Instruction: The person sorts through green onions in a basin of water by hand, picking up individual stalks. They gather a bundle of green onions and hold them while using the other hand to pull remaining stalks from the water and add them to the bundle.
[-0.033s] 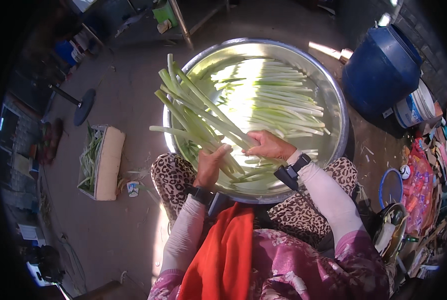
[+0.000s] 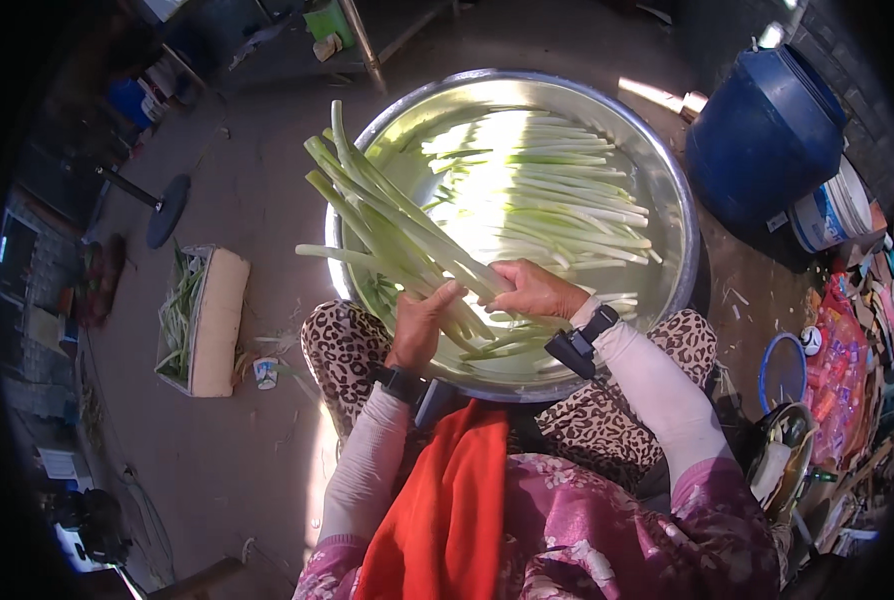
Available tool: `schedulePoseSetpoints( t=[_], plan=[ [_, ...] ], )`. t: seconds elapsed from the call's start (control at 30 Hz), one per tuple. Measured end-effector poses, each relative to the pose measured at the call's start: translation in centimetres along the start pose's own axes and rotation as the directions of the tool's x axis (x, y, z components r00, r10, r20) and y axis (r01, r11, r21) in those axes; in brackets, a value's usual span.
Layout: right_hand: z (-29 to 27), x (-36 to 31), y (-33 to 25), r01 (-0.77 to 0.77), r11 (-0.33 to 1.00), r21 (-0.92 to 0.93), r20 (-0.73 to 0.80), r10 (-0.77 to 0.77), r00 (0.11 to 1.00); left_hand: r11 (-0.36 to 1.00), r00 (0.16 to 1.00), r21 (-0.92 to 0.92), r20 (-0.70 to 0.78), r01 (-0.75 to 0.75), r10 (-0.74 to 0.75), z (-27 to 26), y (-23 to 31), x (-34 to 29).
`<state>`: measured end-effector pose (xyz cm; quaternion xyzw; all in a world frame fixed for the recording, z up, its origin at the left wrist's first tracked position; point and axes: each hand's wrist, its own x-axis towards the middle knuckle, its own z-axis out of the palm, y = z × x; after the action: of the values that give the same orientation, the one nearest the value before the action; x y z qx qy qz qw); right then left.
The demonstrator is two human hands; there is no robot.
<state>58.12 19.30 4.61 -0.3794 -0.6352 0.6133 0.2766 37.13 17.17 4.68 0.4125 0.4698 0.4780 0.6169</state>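
Note:
Both my hands hold a loose bundle of green onions (image 2: 379, 222) over the near left part of a wide metal basin (image 2: 673, 180). My left hand (image 2: 422, 322) is closed round the lower left stalks, thumb on top. My right hand (image 2: 537, 289) grips the right-hand stalks at their pale ends. The far ends fan out past the basin's left rim. Inside the basin, many more green onions (image 2: 577, 212) lie side by side, partly in bright sunlight. A few stalks (image 2: 507, 345) lie below my hands.
At left on the floor, a box (image 2: 219, 325) holds green trimmings, with a paper cup (image 2: 266, 373) beside it. A blue barrel (image 2: 762, 140) and a white bucket (image 2: 829, 212) stand at right. Nearer are a blue-rimmed hoop (image 2: 784, 375) and bagged bottles (image 2: 835, 385).
The held stalks have drawn closer together near my right hand. Both hands stay almost in place, still gripping the bundle.

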Motion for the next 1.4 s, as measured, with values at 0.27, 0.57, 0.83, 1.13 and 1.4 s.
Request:
schedulePoseSetpoints(
  t=[0.27,0.57,0.83,1.13,1.4],
  plan=[
    [1.6,0.2,1.0,0.119,0.993,-0.011,0.060,-0.118,0.991,0.985,0.974,-0.144,0.216,0.095,-0.063,0.6,2.4,0.4],
    [1.8,-0.8,-0.1,0.146,0.979,-0.145,0.022,-0.144,0.989,0.998,0.918,-0.029,0.395,0.050,-0.034,1.2,5.0,0.7],
    [2.3,-0.9,-0.8,0.021,0.969,-0.245,0.044,-0.010,0.999,0.988,0.961,-0.119,0.270,0.097,-0.062,0.5,2.9,0.9],
    [1.8,-1.0,-0.5,-0.124,0.986,-0.108,-0.037,0.120,0.992,0.939,0.985,-0.315,0.142,0.138,-0.097,-0.6,2.5,1.6],
    [2.6,-1.0,-0.2,-0.066,0.992,-0.110,-0.078,0.057,0.995,0.932,0.976,-0.318,0.182,0.174,-0.120,-0.9,2.0,1.8]
  ],
)
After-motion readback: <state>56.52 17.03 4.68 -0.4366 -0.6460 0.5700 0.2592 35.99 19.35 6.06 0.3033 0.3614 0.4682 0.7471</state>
